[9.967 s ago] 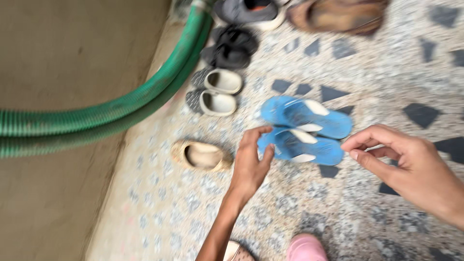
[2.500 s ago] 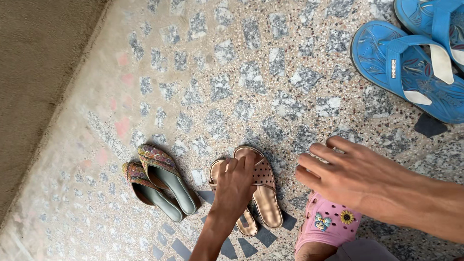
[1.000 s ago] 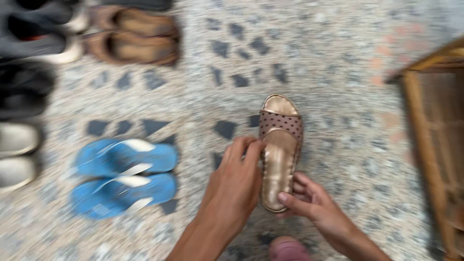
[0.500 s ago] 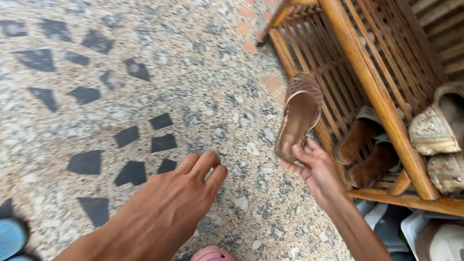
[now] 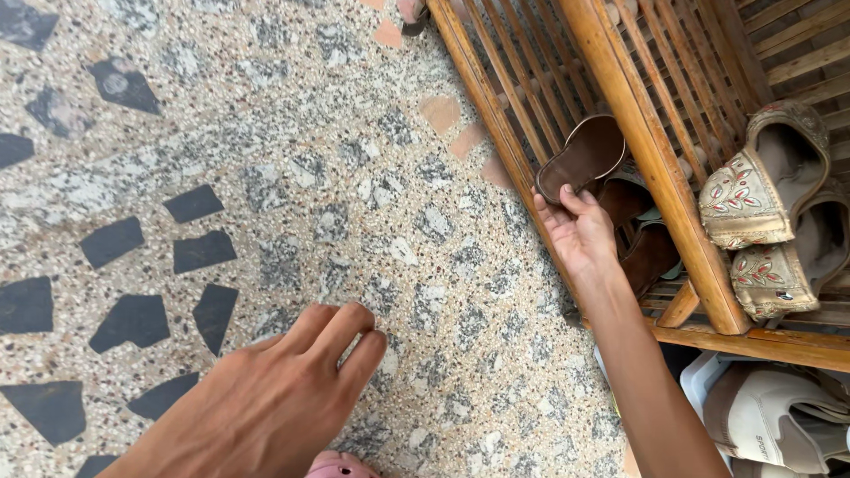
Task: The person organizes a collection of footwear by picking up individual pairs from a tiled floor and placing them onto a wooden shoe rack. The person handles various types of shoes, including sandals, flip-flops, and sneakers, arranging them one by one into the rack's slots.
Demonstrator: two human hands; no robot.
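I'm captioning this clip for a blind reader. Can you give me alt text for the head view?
The right hand slides a brown sandal into a slatted wooden shoe rack that holds embroidered slippers. The left hand hovers, empty, over the speckled stone floor.

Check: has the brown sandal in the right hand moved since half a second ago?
Yes. The brown sandal was outside the wooden rack's front rail; now the right hand has it between the slats, inside the shelf.

**Sandal at the rack**

The right hand [image 5: 580, 232] is gripping a brown sandal [image 5: 582, 157] by its heel, holding it among the slats of a wooden shoe rack [image 5: 657, 168]. The left hand [image 5: 266, 403] is hanging empty, fingers spread, over the speckled stone floor [image 5: 292, 150]. Embroidered beige slippers [image 5: 766, 212] are lying on the rack just beside.
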